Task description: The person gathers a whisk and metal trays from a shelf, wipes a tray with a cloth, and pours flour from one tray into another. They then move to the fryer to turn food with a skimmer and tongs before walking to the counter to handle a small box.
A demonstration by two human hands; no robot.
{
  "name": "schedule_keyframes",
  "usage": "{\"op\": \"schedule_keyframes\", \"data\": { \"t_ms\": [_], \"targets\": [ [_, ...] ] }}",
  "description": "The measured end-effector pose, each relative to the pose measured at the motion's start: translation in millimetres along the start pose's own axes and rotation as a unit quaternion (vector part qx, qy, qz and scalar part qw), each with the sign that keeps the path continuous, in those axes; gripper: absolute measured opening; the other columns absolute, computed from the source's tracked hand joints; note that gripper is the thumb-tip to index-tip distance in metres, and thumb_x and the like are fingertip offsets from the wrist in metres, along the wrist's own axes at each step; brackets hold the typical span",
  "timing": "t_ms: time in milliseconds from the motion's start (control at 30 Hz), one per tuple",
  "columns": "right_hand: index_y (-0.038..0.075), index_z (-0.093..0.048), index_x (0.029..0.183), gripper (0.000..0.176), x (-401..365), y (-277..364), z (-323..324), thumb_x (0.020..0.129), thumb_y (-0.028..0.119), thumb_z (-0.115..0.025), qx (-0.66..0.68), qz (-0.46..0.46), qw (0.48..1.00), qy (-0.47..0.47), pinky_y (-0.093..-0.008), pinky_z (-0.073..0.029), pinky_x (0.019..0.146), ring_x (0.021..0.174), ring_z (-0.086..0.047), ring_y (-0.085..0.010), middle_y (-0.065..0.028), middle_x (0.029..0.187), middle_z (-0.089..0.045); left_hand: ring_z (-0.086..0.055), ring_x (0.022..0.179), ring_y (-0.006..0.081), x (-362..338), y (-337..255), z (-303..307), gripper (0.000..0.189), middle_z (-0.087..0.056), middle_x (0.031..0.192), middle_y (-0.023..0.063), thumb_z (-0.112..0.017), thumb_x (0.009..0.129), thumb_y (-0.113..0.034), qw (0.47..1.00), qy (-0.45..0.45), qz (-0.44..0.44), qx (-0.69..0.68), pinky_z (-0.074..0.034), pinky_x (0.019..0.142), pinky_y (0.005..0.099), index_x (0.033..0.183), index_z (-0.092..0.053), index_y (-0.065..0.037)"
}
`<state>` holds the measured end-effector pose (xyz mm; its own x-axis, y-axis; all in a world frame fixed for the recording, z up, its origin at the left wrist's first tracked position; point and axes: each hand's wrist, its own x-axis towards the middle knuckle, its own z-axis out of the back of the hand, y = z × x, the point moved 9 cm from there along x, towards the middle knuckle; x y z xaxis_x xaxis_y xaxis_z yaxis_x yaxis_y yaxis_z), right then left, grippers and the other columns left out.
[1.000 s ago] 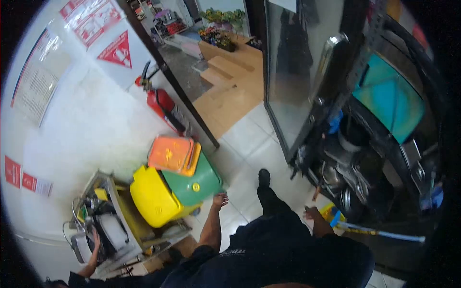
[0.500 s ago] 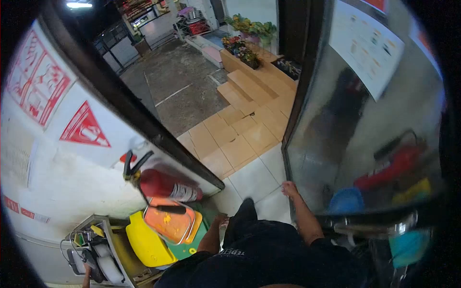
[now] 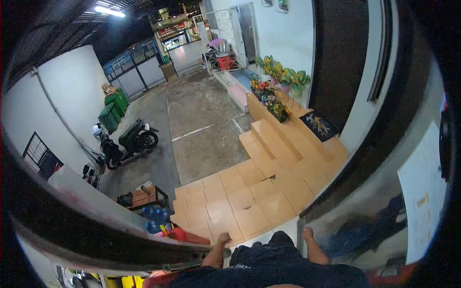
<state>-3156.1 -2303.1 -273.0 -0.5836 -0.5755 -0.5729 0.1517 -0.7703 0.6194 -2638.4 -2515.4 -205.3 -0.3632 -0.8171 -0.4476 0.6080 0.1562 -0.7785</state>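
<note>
My left hand, fingers curled in with nothing showing in them, hangs in front of my body over the doorway floor. To its left is the dark left door frame. My right hand is also curled, right at the edge of the glass door on the right. I see nothing held in it. Between my hands lies the white tiled threshold, partly hidden by my dark shirt and leg.
Orange tiles lead to a step and a doormat. Flower pots line the right wall. On the left are a motorbike, green bins, a low bench and blue water jugs. A gate stands far back.
I have moved forward into the doorway and my view has lifted to the yard. My left hand has swung forward. The fire extinguisher and yellow bin lid have dropped toward the lower edge.
</note>
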Motion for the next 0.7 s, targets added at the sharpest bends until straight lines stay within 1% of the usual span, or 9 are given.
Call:
{"op": "schedule_keyframes", "data": {
  "t_ms": [33,133,233,300,333,367,467,567,700],
  "targets": [
    [0.005,-0.045,0.101,0.040,59,-44,-27,0.070,0.029,-0.052,0.124,0.035,0.992,-0.008,-0.0426,-0.044,0.065,0.074,-0.056,-0.0287,-0.0163,0.097,-0.049,-0.055,0.053,0.0165,11,-33,16,0.019,-0.056,0.065,0.0075,-0.053,0.072,-0.019,0.995,-0.022,0.023,-0.095,-0.046,0.046,0.0304,0.082,-0.052,-0.003],
    [0.005,-0.048,0.092,0.032,-8,140,38,0.069,0.026,-0.055,-0.245,0.154,0.949,-0.126,-0.0399,-0.045,0.061,0.063,-0.058,-0.0272,-0.0147,0.068,-0.058,-0.054,0.050,0.0132,56,-111,67,0.020,-0.057,0.061,0.0083,-0.056,0.069,-0.021,0.977,-0.177,-0.015,-0.114,-0.044,0.045,0.0258,0.074,-0.055,-0.001],
    [0.004,-0.055,0.082,0.020,40,177,1,0.075,0.022,-0.050,-0.229,-0.014,0.962,0.149,-0.0382,-0.046,0.062,0.058,-0.058,-0.0276,-0.0174,0.062,-0.057,-0.055,0.048,0.0159,90,-156,85,0.031,-0.058,0.062,0.0106,-0.045,0.078,-0.027,0.976,-0.153,0.025,-0.155,-0.045,0.046,0.0281,0.072,-0.056,0.002],
    [0.003,-0.058,0.072,0.031,79,221,0,0.058,0.030,-0.065,0.005,-0.120,0.991,0.064,-0.0302,-0.047,0.057,0.068,-0.059,-0.0235,-0.0114,0.067,-0.059,-0.055,0.048,0.0174,81,-172,93,0.036,-0.058,0.061,0.0112,-0.042,0.080,-0.030,0.980,-0.164,0.053,-0.100,-0.045,0.048,0.0300,0.071,-0.057,0.001],
    [0.003,-0.058,0.070,0.031,105,276,-14,0.060,0.031,-0.064,-0.255,0.065,0.963,0.067,-0.0308,-0.047,0.056,0.068,-0.059,-0.0236,-0.0127,0.066,-0.059,-0.055,0.047,0.0189,90,-182,101,0.040,-0.058,0.061,0.0117,-0.038,0.082,-0.032,0.983,-0.164,0.070,-0.039,-0.045,0.049,0.0318,0.069,-0.057,0.001],
    [0.002,-0.058,0.068,0.031,113,323,-41,0.062,0.033,-0.063,-0.490,0.239,0.836,0.060,-0.0314,-0.047,0.056,0.068,-0.058,-0.0236,-0.0139,0.064,-0.058,-0.055,0.047,0.0195,91,-165,91,0.045,-0.058,0.060,0.0117,-0.036,0.082,-0.035,0.979,-0.159,0.095,-0.087,-0.045,0.049,0.0332,0.064,-0.058,0.000],
    [0.003,-0.058,0.077,0.035,136,414,-109,0.062,0.034,-0.063,-0.587,0.373,0.682,0.228,-0.0314,-0.046,0.055,0.067,-0.058,-0.0243,-0.0148,0.066,-0.058,-0.055,0.048,0.0210,48,-194,96,0.040,-0.057,0.062,0.0118,-0.037,0.082,-0.031,0.958,-0.270,0.059,-0.071,-0.045,0.054,0.0355,0.066,-0.059,-0.002],
    [0.005,-0.057,0.084,0.027,128,526,-102,0.065,0.023,-0.063,-0.372,0.257,0.867,0.211,-0.0314,-0.044,0.051,0.061,-0.056,-0.0228,-0.0130,0.065,-0.058,-0.054,0.050,0.0175,34,-178,102,0.024,-0.057,0.062,0.0086,-0.045,0.075,-0.024,0.926,-0.358,0.074,-0.094,-0.044,0.052,0.0328,0.073,-0.058,-0.004],
    [0.003,-0.056,0.082,0.016,65,614,-126,0.071,0.013,-0.058,-0.123,0.284,0.889,0.337,-0.0309,-0.044,0.048,0.056,-0.054,-0.0186,-0.0093,0.062,-0.056,-0.052,0.052,0.0128,1,-156,88,0.017,-0.056,0.061,0.0044,-0.055,0.067,-0.014,0.850,-0.517,0.048,-0.092,-0.043,0.048,0.0292,0.082,-0.057,-0.007]
  ]
}}
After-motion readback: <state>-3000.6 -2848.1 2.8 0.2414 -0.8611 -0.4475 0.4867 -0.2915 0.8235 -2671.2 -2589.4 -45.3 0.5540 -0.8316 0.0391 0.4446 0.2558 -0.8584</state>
